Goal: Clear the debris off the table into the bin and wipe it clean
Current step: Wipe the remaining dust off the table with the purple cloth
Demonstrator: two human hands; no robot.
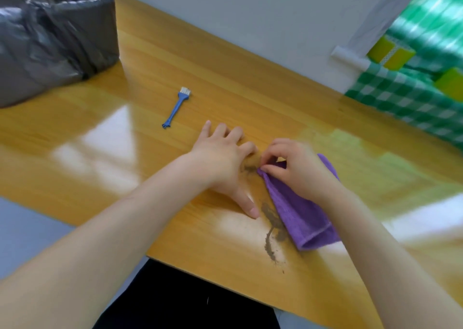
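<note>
Purple cloth (299,208) lies on the near right of the worktop (155,78), pinched at its corner by the right hand (298,168). The left hand (220,163) lies spread flat beside brown dirt (273,226). The bin (50,35) sits far left.

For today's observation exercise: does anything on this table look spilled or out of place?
Yes. Brown dirt lies spilled in a streak on the wooden table near its front edge, beside the purple cloth.
</note>
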